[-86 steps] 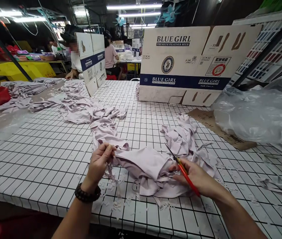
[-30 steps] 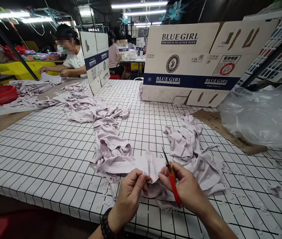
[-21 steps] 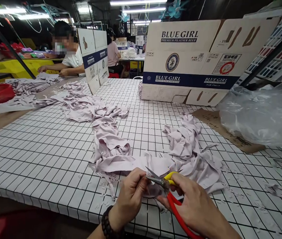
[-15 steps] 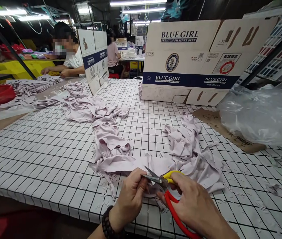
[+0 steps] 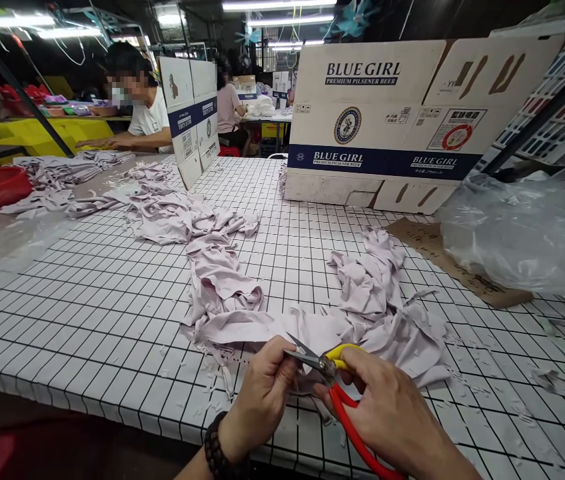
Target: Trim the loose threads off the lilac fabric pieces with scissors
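Observation:
My right hand grips a pair of scissors with one yellow and one red handle. Their blades are parted and point left, the lower one reaching the fingertips of my left hand. Thumb and fingers of that left hand are pinched on the edge of a pale lilac fabric piece; just what lies between the fingertips is partly hidden. A dark bead bracelet circles my left wrist. Right of the blades lies a crumpled heap of the same fabric.
More fabric pieces trail across the grid-patterned tabletop, with small scraps near the front edge. Cardboard sheets stand upright at the back. A clear plastic bag lies right. A co-worker sits far left.
My hands and the scissors stay almost in place. The co-worker's arm has stretched left, and a sheet of clear plastic has spread onto the table's left side.

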The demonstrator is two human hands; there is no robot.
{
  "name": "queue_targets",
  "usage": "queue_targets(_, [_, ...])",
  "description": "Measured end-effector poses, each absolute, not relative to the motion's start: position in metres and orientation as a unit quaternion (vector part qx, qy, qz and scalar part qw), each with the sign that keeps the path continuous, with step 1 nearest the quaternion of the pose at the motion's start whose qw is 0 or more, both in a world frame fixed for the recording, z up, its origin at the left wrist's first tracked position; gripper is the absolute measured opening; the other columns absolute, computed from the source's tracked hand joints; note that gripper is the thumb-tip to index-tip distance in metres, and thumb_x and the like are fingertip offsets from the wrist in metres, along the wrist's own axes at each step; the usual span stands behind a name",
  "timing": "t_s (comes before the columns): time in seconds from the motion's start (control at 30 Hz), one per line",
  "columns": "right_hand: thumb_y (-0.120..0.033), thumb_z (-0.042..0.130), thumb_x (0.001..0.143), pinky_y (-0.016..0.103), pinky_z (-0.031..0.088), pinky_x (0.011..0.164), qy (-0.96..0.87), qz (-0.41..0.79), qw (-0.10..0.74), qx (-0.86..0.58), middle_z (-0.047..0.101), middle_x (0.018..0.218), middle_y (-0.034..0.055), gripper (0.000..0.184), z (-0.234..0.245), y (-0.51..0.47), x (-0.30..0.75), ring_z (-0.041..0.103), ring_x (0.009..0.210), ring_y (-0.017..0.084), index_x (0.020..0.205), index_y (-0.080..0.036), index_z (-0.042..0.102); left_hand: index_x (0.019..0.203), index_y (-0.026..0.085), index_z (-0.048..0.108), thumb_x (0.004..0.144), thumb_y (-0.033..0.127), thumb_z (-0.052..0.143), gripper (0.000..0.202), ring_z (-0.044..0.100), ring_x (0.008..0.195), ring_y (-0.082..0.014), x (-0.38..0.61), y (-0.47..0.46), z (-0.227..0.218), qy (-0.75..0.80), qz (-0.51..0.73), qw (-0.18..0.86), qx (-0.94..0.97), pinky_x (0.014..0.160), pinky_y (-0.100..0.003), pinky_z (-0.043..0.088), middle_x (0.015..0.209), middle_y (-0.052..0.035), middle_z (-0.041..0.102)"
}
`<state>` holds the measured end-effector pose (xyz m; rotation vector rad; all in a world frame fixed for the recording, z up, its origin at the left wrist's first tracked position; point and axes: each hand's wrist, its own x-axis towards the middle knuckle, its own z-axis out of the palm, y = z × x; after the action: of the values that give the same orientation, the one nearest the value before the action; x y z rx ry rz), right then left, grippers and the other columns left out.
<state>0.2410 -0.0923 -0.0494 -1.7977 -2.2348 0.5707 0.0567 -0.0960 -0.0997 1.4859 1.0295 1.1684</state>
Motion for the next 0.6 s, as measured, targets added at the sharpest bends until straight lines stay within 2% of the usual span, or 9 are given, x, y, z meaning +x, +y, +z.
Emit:
queue_targets(0.2, [-0.048, 0.060, 0.078, 0.025, 0.036, 0.049, -0.750, 0.223, 0.089, -0.616, 0.058, 0.059, -0.0023, 0.029, -0.0454, -0.0921, 0.2387, 0.051, 0.052, 0.016, 0.066, -0.024, 0.048, 0.086, 0.018, 0.059, 0.098, 0.032, 0.044, 0.024, 0.051, 0.065, -0.0134, 0.0565, -0.0966, -0.0961, 0.410, 0.481, 0.510, 0.583, 0.061, -0.025, 0.044, 0.075, -0.0012, 0.050])
queue_targets(0.43, [-0.046, 0.060, 0.077, 0.025, 0.034, 0.049, -0.758, 0.201, 0.090, -0.614, 0.058, 0.059, -0.0021, 0.030, -0.0497, -0.0936, 0.2395, 0.049, 0.051, 0.015, 0.063, -0.023, 0.046, 0.083, 0.018, 0.057, 0.098, 0.034, 0.043, 0.026, 0.050, 0.068, -0.0141, 0.0550, -0.0980, -0.0974, 0.416, 0.473, 0.520, 0.577, 0.065, -0.026, 0.044, 0.076, -0.0019, 0.050])
queue_targets(0.6, [-0.042, 0.061, 0.077, 0.025, 0.034, 0.051, -0.759, 0.196, 0.087, -0.615, 0.061, 0.060, -0.0021, 0.023, -0.0482, -0.0929, 0.2379, 0.051, 0.052, 0.016, 0.065, -0.024, 0.052, 0.082, 0.017, 0.057, 0.097, 0.035, 0.044, 0.027, 0.049, 0.068, -0.0140, 0.0553, -0.0977, -0.0965, 0.420, 0.475, 0.517, 0.575, 0.064, -0.025, 0.043, 0.075, -0.0018, 0.050])
